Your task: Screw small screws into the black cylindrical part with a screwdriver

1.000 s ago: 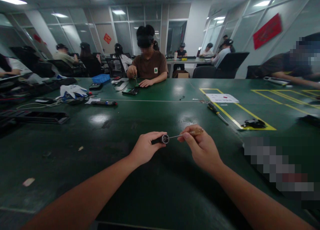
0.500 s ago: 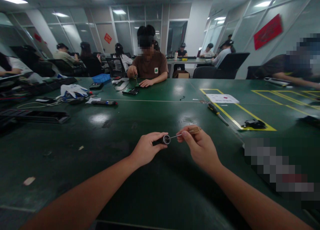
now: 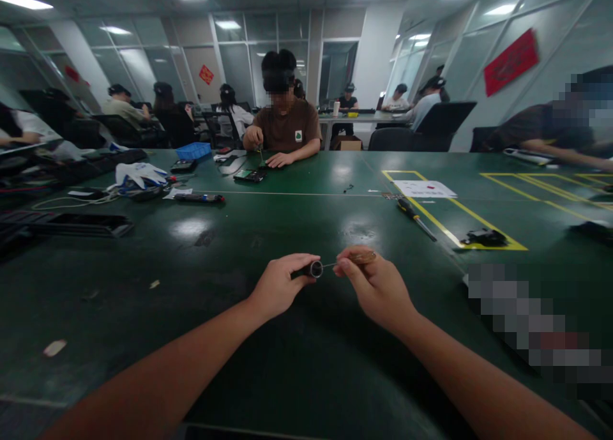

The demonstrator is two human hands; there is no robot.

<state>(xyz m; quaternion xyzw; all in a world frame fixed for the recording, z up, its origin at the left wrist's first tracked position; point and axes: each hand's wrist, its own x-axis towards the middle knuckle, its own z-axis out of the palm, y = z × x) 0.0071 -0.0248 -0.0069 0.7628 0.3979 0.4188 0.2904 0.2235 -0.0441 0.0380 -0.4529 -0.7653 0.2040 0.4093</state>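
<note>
Over the middle of the green table (image 3: 230,248), my left hand (image 3: 276,285) is closed on a short dark tube, perhaps a flashlight body. Its round end with a pale metal rim (image 3: 317,269) faces me, and the rest is hidden in the fingers. To its right, my right hand (image 3: 380,283) grips a screwdriver by its amber-brown handle (image 3: 360,255). From the fingers the thin metal shaft (image 3: 328,265) points left to the rim of the tube. Whether its tip is inside the tube I cannot make out.
Ahead to the right lie a yellow-and-black screwdriver (image 3: 416,218), a paper sheet (image 3: 424,189) and a black part (image 3: 484,237). Gloves (image 3: 140,175), a dark pen-like tool (image 3: 198,198) and a blue bin (image 3: 193,151) are at left. Opposite, a co-worker (image 3: 287,124) handles small parts.
My right hand and its screwdriver have moved a little left, toward the tube, so less shaft shows. My left hand stays almost in place.
</note>
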